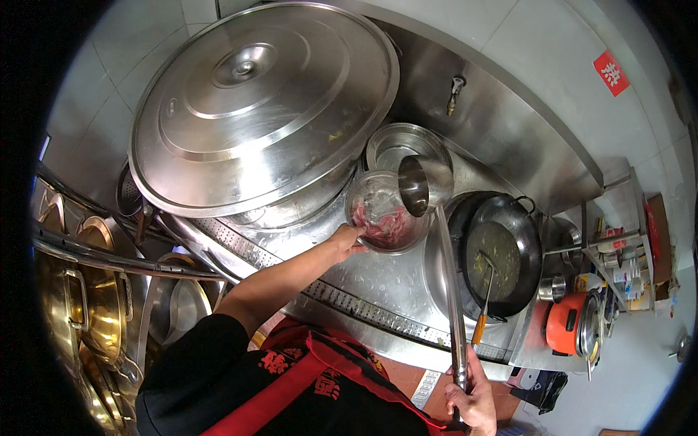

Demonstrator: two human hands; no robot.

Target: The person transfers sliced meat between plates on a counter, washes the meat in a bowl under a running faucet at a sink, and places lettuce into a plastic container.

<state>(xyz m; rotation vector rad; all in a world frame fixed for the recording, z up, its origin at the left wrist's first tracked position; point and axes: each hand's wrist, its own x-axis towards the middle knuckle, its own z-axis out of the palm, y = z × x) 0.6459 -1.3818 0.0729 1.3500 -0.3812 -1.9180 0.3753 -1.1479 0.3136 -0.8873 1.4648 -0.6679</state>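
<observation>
My left hand (348,243) grips the near rim of a metal bowl (376,185) with thin strips of raw red meat (391,228) lying in clear liquid. In my right hand (471,397) is the long handle of a large steel ladle (434,182). The ladle's cup hangs by the bowl's right side, tilted, and what it contains cannot be made out. To the right, a black wok (530,240) contains cloudy yellowish broth (504,256) with small floating bits. A utensil with an orange handle (480,329) rests in the wok, its head in the broth.
A huge lidded steel pot (272,125) stands at the left. Behind the bowl is a steel basin (406,131), with a wall tap (453,95) above. An orange pot (564,324) stands right of the stove. Brass-coloured pans (101,283) fill a rack at left.
</observation>
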